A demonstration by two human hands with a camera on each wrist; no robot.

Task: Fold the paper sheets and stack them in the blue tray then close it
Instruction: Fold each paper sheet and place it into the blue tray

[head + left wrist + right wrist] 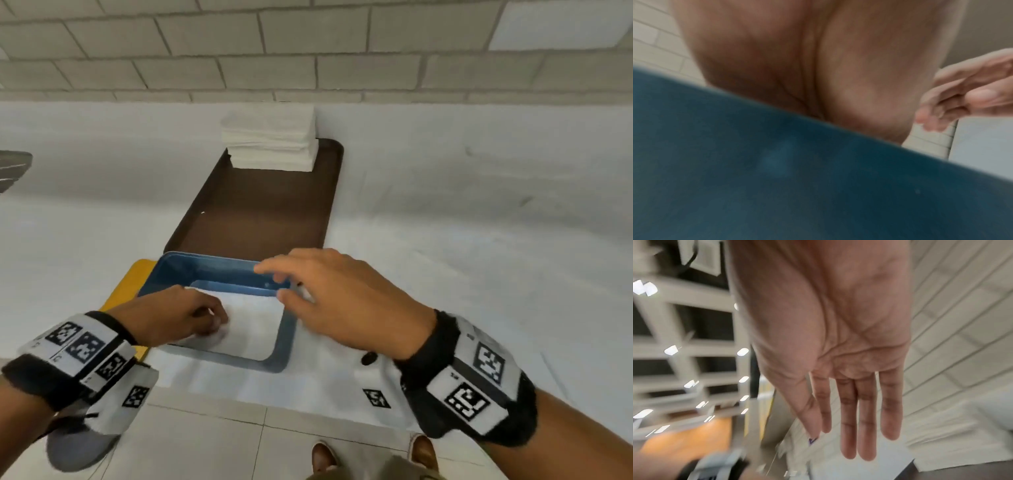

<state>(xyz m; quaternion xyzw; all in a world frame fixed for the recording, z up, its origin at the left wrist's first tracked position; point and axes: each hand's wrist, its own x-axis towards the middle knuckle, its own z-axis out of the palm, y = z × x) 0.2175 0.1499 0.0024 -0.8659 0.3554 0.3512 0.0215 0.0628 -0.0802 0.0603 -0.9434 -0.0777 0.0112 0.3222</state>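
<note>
left hand (178, 317) fingertips hidden, yellow lid (128, 287) mostly covered

The right hand (830, 340) shows its open palm, fingers (849, 418) straight and together, holding nothing; the background is blurred.

No legible text, only coded markers.

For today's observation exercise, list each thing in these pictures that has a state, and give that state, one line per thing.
blue tray: open, no lid on it, folded paper inside.
folded paper: lying flat in the blue tray, under the left hand's fingertips.
paper stack: piled neatly at the far end of the brown tray.
brown tray: flat, near part bare.
left hand: fingers curled, on the folded paper.
right hand: open, empty, over the blue tray's right rim.
</note>
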